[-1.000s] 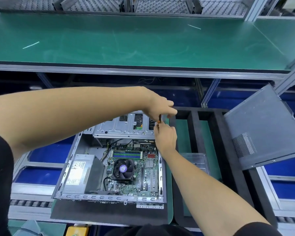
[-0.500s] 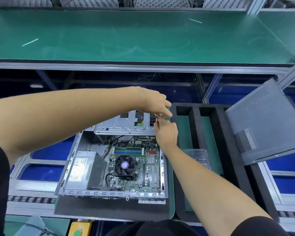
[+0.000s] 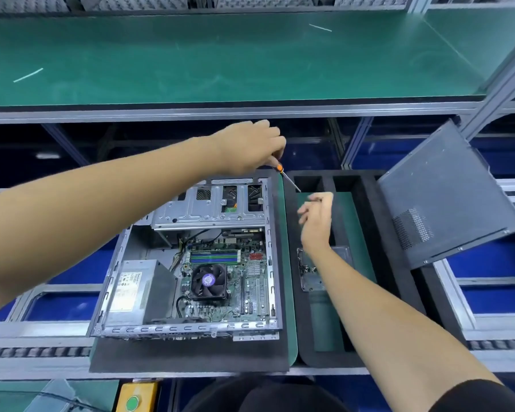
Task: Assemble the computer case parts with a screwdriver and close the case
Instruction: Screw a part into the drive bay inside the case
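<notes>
The open computer case (image 3: 125, 292) lies flat on a dark mat, showing its motherboard, CPU fan (image 3: 208, 281), power supply (image 3: 137, 289) and silver drive cage (image 3: 208, 209). My left hand (image 3: 250, 147) grips a screwdriver (image 3: 289, 179) with an orange collar above the case's far right corner; the shaft points down and right. My right hand (image 3: 315, 215) hovers just right of the tip over the foam tray, fingers loosely curled, and whether it pinches a screw is unclear. The grey side panel (image 3: 446, 194) leans tilted at the right.
A black foam tray (image 3: 366, 292) with green-lined slots sits right of the case, holding a small clear parts box (image 3: 309, 283). A green shelf (image 3: 220, 55) spans above. A yellow box with a green button (image 3: 134, 399) is at the bottom edge.
My hands have parted: the left lifted the screwdriver up and away from the case corner, and the right moved right over the foam tray.
</notes>
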Tool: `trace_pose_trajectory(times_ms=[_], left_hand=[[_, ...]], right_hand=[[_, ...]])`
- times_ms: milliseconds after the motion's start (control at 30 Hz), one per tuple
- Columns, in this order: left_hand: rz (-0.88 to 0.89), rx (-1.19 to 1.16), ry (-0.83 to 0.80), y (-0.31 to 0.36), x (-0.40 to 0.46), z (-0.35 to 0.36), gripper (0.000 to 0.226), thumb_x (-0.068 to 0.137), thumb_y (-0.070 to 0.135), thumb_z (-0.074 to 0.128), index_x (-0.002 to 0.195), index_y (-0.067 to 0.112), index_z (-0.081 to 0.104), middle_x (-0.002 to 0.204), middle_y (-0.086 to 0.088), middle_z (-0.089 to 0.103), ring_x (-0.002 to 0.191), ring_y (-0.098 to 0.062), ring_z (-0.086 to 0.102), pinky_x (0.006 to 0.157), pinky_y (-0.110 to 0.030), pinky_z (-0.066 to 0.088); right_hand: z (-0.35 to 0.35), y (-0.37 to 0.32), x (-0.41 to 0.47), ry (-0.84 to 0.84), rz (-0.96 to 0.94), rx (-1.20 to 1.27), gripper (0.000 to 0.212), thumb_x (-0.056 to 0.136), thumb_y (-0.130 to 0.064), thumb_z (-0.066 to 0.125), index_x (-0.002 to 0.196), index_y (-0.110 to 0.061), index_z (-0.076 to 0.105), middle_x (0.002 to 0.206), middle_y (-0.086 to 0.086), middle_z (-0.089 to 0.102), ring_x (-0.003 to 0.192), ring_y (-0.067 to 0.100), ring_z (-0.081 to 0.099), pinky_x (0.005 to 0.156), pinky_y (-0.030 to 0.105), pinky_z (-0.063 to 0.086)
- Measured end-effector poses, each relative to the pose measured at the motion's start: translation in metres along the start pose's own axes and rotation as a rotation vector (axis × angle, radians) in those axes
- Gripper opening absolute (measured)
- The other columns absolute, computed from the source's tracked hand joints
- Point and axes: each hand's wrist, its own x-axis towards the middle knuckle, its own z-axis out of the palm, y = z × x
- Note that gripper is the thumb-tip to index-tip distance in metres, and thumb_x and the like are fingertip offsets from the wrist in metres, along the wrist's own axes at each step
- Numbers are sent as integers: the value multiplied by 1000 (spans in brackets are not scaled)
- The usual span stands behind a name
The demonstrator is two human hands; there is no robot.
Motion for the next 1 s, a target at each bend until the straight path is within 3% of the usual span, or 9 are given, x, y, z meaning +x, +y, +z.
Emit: trace_pose_trajectory(times_ms=[167,333,433,533,600,733,800,900,1000], left_hand=[[-243,-283,-121,66,27,46,28,107,21,40,128,9,54,120,-15,51,114,-33,42,87,-35,27],[-428,-539,-318,143,49,100,29,107,15,42,133,8,54,126,-20,48,119,-35,42,91,-35,30],[-604,-725,-317,173,57,120,25,106,14,46,119,4,64,110,-16,57,103,-34,53,87,-39,44],[-805,-852,-303,181,62,132,25,102,12,46,82,4,58,89,-25,64,65,-25,52,58,-33,44],[-974,-930,-231,178,63,142,18,99,17,55,85,6,56,84,-20,63,61,-23,57,52,-32,44],[-1351,-1256,-27,172,70,163,42,101,19,55,130,-5,36,130,-27,53,108,-38,65,92,-50,56],[-1400,-1207,52,181,74,168,39,103,17,43,136,1,28,146,-26,38,107,-39,58,96,-43,47],[-1207,-777,-72,202,70,185,60,85,-9,57,135,6,27,148,-33,20,62,-28,50,66,-34,41],[-1110,-445,-227,220,56,197,72,79,-2,69,137,8,28,147,-30,27,74,-27,67,57,-31,42]], right_hand=[[-81,24,9,190,203,38,20,76,-23,35,83,-15,52,62,2,60,53,18,47,63,36,39],[-139,64,-2,90,296,34,30,101,-5,30,84,-5,55,60,18,62,48,24,57,51,31,45],[-156,76,-6,62,334,10,29,103,-1,29,87,-8,51,71,22,61,46,18,59,49,27,46],[-169,88,-9,65,350,-144,23,103,-1,34,92,-10,50,78,15,66,55,20,61,57,31,47],[-182,98,-9,58,386,-296,14,102,-2,39,100,-10,50,90,9,67,66,20,60,58,30,44],[-207,114,-8,26,407,-579,18,95,6,40,103,-8,48,106,12,57,83,25,51,69,34,40],[-217,121,-9,-58,376,-705,24,90,12,39,103,-7,47,111,14,52,90,28,50,73,35,38],[-226,131,-14,-364,328,-983,27,89,11,41,102,-11,50,114,9,45,91,32,52,72,37,42],[-230,137,-16,-672,266,-1192,19,97,-3,44,105,-12,59,120,9,43,102,32,55,85,38,51]])
